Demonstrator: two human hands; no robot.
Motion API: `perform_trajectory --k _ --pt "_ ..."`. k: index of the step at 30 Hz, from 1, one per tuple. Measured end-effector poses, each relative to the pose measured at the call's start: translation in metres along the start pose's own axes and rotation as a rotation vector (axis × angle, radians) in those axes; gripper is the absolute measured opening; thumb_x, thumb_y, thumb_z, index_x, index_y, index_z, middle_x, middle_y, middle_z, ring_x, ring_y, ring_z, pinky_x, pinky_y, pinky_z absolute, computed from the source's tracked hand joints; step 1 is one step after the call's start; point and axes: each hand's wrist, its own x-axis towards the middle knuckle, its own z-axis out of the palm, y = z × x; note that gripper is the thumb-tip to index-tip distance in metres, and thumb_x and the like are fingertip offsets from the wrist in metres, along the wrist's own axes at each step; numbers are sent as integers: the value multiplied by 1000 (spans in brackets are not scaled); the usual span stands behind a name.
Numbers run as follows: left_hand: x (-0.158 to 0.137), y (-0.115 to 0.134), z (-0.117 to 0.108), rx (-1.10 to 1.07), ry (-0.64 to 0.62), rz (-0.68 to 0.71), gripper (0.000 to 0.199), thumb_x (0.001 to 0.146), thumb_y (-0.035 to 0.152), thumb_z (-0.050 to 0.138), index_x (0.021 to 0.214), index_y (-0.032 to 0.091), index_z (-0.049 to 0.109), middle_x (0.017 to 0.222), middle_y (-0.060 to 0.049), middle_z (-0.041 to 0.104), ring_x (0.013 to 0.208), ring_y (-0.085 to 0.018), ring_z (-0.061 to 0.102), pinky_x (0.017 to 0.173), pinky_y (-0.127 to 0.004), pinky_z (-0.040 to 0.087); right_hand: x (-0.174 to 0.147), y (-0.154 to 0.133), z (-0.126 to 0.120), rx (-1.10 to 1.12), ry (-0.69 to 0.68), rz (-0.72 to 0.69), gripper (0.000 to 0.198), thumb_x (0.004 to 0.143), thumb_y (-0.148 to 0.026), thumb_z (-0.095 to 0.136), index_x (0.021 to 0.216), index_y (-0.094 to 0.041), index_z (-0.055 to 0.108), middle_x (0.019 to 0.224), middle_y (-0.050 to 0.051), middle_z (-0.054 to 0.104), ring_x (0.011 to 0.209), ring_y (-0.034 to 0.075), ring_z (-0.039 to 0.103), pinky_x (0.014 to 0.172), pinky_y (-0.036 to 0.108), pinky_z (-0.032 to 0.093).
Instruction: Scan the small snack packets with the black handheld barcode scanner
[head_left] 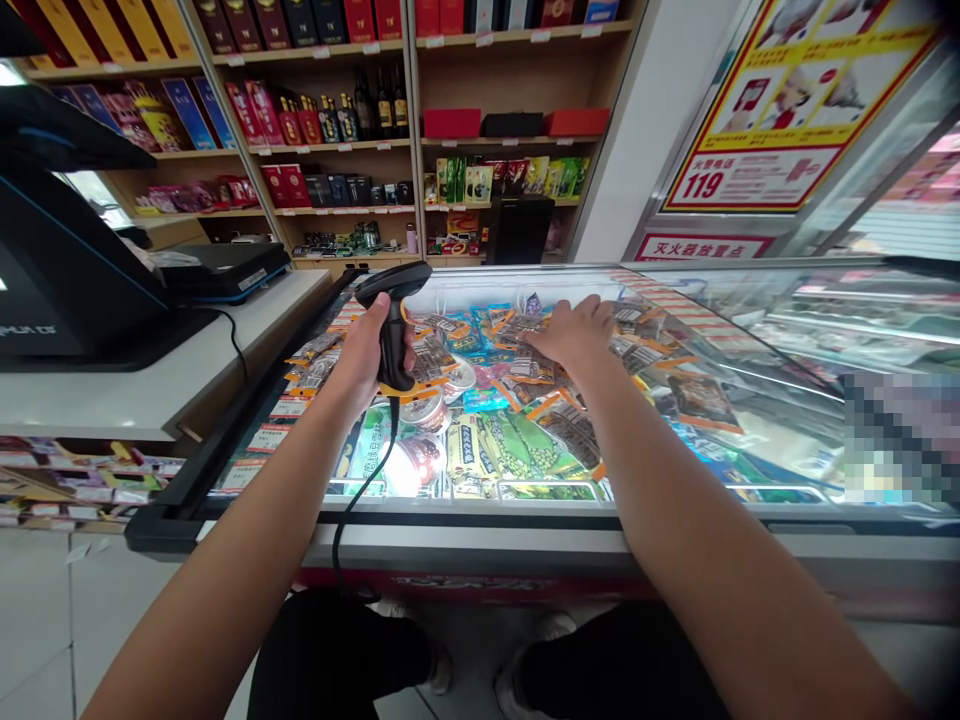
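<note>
A black-and-yellow barcode scanner (393,350) is held above the left part of a chest freezer (480,540) by the left hand (367,345), which is clamped around its handle. The handle's long axis is held near upright, with its foot toward the freezer's front rim, while the scanner's head (394,283) is laid crosswise at the top, its long axis running left to right and tipped slightly upward at the right end. The scan window cannot be made out. From the foot of the handle, a black cable (379,465) is hung down over the front rim.

The right hand (577,328) is reached out over the brown snack packets (532,366), palm down, with its fingers bent and slightly apart. The packet nearest the thumb is touched or nearly so; whether it is clamped cannot be told. The orange-edged packets are strewn in overlapping layers across the freezer. One beside the right forearm is lain aslant, its long axis running from upper left to lower right; another, farther right (703,400), is tilted likewise.

Ice-cream tubs (424,410) and green bags (517,445) are seen nearer the front rim. A checkout terminal (67,260) is set on the table (127,400) at the left, and boxes and bottles (382,105) are lined up on shelves behind.
</note>
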Motion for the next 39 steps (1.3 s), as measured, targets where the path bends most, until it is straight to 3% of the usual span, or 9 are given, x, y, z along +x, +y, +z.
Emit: perform_trajectory --k 3,7,10,15,20,24,29,35,39 --pt "4 -5 -3 -3 -18 23 50 85 70 63 86 20 54 63 3 61 40 -10 53 38 -23 37 -4 -25 14 25 110 -132 59 85 -54 72 127 -14 63 141 27 53 134 46 45 107 59 39" --pt "9 -13 -5 -16 -29 22 53 82 72 66 85 20 54 61 3 60 40 -10 54 39 -23 38 -2 -75 47 233 -79 -484 53 97 -49 59 137 -15 61 132 20 65 129 38 52 111 51 37" --pt "10 -15 -4 -21 -37 11 54 82 73 66 82 20 54 60 3 59 39 -10 53 39 -23 38 8 -101 69 324 -224 -455 55 101 -54 51 139 -16 60 134 18 67 130 36 54 108 48 40" --pt "10 -14 -2 -17 -37 -28 55 84 74 63 84 20 54 61 3 60 39 -10 54 39 -24 38 26 -116 84 379 -284 -256 21 98 -33 61 112 -19 67 111 11 74 107 28 67 91 35 49" --pt "11 -13 -4 -18 -25 -21 55 84 75 63 84 20 52 61 3 60 40 -10 55 38 -24 38 26 -114 76 360 -301 -171 39 77 -30 82 108 -16 64 114 18 71 104 35 67 84 40 50" --pt "13 -15 -6 -24 -37 -15 56 81 75 66 82 20 52 60 3 60 39 -11 55 39 -24 39 8 -104 55 483 -141 -163 36 84 -29 73 116 -17 59 113 14 71 104 31 67 85 38 49" --pt "11 -19 -5 -26 -55 -10 56 80 74 67 80 20 53 60 2 61 39 -11 55 38 -24 39 -15 -90 27 746 42 -106 40 88 -28 65 123 -21 48 94 4 68 86 23 67 77 33 48" --pt "11 -18 -7 -126 -148 -77 56 83 74 64 90 19 58 62 3 60 38 -10 54 38 -23 39 -21 -86 15 808 67 -233 42 84 -26 65 122 -22 49 91 1 66 84 22 65 76 34 47" --pt "10 -16 -8 -129 -162 -118 56 84 75 62 87 19 56 61 3 59 37 -9 52 39 -23 39 -20 -85 14 780 44 -231 44 84 -28 64 125 -22 49 93 3 68 84 23 65 77 35 48"
